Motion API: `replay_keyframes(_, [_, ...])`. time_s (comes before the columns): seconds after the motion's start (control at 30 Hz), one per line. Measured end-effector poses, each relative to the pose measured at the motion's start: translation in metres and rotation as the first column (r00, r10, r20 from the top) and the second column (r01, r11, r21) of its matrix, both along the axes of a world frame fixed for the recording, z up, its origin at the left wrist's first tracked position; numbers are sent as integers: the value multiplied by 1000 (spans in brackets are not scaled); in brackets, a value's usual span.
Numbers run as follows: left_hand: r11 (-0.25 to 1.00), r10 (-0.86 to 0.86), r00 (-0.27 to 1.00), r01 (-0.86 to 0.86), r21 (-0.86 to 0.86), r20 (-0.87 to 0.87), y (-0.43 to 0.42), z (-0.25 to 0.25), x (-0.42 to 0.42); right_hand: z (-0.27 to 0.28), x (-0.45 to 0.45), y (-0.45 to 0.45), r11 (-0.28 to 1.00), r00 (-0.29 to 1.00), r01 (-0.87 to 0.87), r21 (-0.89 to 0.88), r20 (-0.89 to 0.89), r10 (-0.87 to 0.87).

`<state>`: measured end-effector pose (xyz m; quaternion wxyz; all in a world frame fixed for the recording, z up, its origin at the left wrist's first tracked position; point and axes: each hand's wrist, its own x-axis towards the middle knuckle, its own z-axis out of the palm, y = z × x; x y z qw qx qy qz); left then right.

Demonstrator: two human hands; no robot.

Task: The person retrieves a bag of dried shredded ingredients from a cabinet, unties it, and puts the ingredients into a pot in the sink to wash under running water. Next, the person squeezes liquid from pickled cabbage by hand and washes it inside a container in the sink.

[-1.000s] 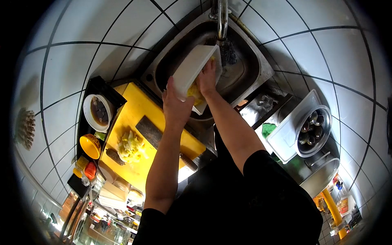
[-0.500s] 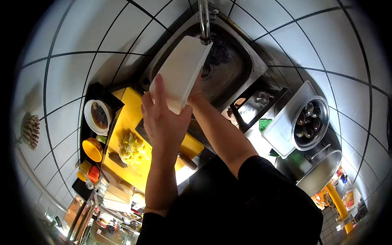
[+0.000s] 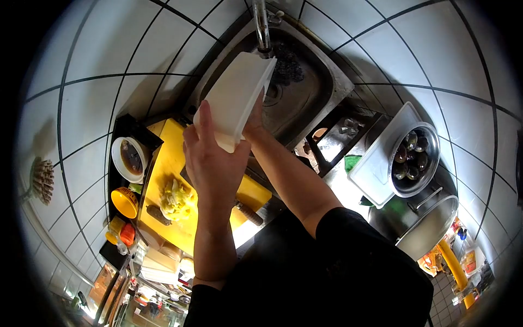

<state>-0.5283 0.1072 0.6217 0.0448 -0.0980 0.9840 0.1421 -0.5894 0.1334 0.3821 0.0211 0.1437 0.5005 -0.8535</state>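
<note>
A white plastic container (image 3: 234,95) is tilted on its side above the near-left part of the metal sink (image 3: 318,101), its upper end just under the faucet (image 3: 262,30). My left hand (image 3: 214,158) grips its lower end, with the fingers along the outer face and the thumb at the rim. My right hand (image 3: 254,119) is at the container's right side, by the open rim; its fingers are mostly hidden behind the wall. Below my left forearm lies a yellow cutting board (image 3: 158,188) with chopped pale-green vegetable (image 3: 177,200) and a dark-handled knife (image 3: 249,213).
On the right, a metal bowl of dark round items (image 3: 411,158) sits on a white tray (image 3: 370,177), near a large pot (image 3: 430,226). At left stand a white bowl of dark liquid (image 3: 129,158) and a yellow bowl (image 3: 124,203). Tiled walls (image 3: 381,52) close in the corner.
The container and both hands have shifted slightly left and the container has turned a little, showing more of its rim edge. The whole view has moved slightly too.
</note>
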Motion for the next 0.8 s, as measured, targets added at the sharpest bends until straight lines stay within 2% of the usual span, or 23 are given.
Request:
replay_keyframes(0.03, [1000,3,1000,-3,0,8,1,-2,1,2,3,0,932,995,78,-355,88,-49])
replay_keyframes(0.1, [1000,9,1000,-9,-1,22,2,-6,2,4,5,1,847,989,119,-518,139,-53])
replay_keyframes(0.17, [1000,10,999,-10,-1,44,3,-6,2,-9,8,-1,981,999,17,-192,52,-8])
replay_keyframes(0.23, [1000,12,998,-12,8,58,3,-5,1,-16,10,-2,984,998,-64,164,-14,67])
replay_keyframes(0.3, [999,16,998,-17,27,63,4,-4,1,-18,12,-2,995,999,-43,-85,19,45])
replay_keyframes(0.33, [1000,11,998,-12,21,61,4,-4,1,-11,13,1,871,995,43,-490,96,5])
replay_keyframes(0.4, [1000,1,998,-2,8,56,4,-5,1,4,10,4,716,990,83,-693,137,18])
replay_keyframes(0.47, [1000,-15,999,16,-14,41,3,-6,1,3,10,3,914,997,-31,-405,50,57])
replay_keyframes(0.53, [999,-23,999,24,-24,32,3,-6,1,0,10,1,996,996,-85,-25,-26,85])
replay_keyframes(0.6, [999,-23,999,24,-23,30,3,-6,1,-6,11,1,989,998,-64,-134,-22,62])
replay_keyframes(0.63, [1000,-17,999,18,-19,39,3,-5,0,4,9,4,902,999,-18,-432,31,35])
replay_keyframes(0.7, [1000,-6,998,6,-12,58,5,-2,-1,8,8,4,913,998,-23,-408,36,41])
replay_keyframes(0.73, [1000,-7,998,8,-13,55,5,-2,0,5,9,1,994,997,-75,-81,-9,74])
replay_keyframes(0.8, [1000,-10,999,10,-16,49,5,-3,0,-3,10,-1,986,997,-50,-160,44,57])
